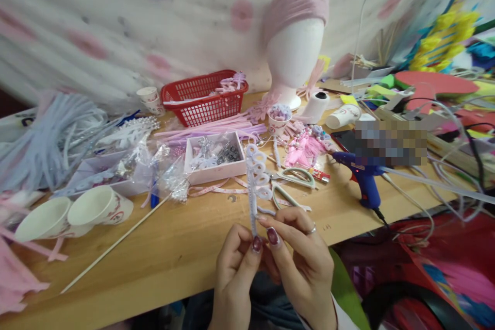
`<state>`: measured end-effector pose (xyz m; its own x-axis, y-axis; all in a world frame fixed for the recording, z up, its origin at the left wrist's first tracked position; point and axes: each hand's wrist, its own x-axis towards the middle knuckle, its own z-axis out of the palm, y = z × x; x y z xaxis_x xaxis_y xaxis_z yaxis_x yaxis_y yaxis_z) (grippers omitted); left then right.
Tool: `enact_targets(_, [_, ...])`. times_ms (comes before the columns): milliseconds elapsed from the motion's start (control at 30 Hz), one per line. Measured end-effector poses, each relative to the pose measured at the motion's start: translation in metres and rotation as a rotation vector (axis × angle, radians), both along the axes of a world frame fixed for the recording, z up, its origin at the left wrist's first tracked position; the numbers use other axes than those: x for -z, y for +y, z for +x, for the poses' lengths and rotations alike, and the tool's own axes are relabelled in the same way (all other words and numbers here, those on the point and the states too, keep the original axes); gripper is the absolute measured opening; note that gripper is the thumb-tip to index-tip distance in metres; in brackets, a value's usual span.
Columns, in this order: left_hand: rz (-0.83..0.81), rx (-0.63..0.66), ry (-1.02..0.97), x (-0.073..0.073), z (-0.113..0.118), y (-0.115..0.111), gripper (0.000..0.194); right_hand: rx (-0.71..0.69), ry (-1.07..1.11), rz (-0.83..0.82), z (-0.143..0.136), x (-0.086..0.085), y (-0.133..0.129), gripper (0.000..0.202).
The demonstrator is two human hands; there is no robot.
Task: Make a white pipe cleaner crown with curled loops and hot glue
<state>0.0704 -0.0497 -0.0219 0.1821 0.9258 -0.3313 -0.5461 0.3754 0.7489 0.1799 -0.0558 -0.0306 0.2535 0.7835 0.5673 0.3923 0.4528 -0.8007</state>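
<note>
Between my two hands, at the table's front edge, a pale lavender pipe-cleaner piece stands upright, its stem topped and lined on one side with small loops. My left hand pinches the foot of the stem between thumb and finger. Close against it, my right hand, with a ring on one finger, pinches a loose end of the pipe cleaner near the same spot. Just behind the piece lie green-handled scissors and a pink measuring tape.
A blue hot glue gun with its cord lies at right. Behind are a white box of beads, a red basket and a white mannequin head. Paper cups and a thin stick are at left.
</note>
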Motion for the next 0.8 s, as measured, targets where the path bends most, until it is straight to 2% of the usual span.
enact_targets(267, [0.007, 0.002, 0.010, 0.002, -0.005, 0.004, 0.032, 0.012, -0.061, 0.021, 0.004, 0.003, 0.000, 0.039])
enact_targets(433, [0.129, -0.102, 0.011, 0.000, -0.012, 0.018, 0.020, -0.001, -0.114, 0.023, 0.011, 0.002, -0.001, 0.040])
enact_targets(700, [0.085, -0.051, -0.299, -0.030, 0.008, 0.044, 0.021, -0.111, -0.205, -0.049, 0.003, -0.004, 0.006, 0.025])
enact_targets(800, [0.096, -0.104, -0.358, -0.038, 0.014, 0.051, 0.019, -0.252, -0.073, -0.185, -0.001, -0.006, 0.006, 0.021])
